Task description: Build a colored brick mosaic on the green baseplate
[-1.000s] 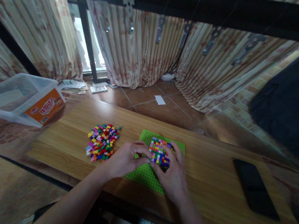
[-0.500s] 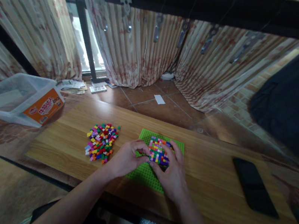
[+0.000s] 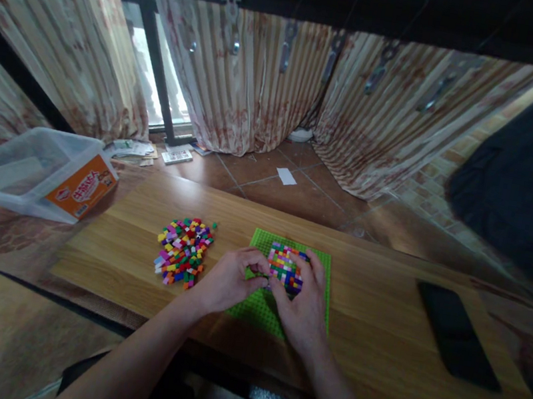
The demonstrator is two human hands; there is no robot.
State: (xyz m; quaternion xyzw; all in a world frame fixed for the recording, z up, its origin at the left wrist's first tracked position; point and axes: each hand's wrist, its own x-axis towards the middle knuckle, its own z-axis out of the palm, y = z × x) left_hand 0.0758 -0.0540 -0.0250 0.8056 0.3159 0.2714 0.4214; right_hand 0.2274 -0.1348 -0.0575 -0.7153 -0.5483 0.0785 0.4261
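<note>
head: bare tabletop (image 3: 374,304) separates edges of green baseplate (image 3: 259,311) and black phone (image 3: 458,335).

You have dim light from the window (image 3: 146,62) beyond the counter (image 3: 377,298); glare whitens its far edge, shadow lies beneath, and bricks (image 3: 181,253) on it look slightly blurred.

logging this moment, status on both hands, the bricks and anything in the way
Left hand beside brick mosaic, grip unclear. Right hand over it, partly blocking view. Green baseplate beneath, loose bricks to the left.
</note>
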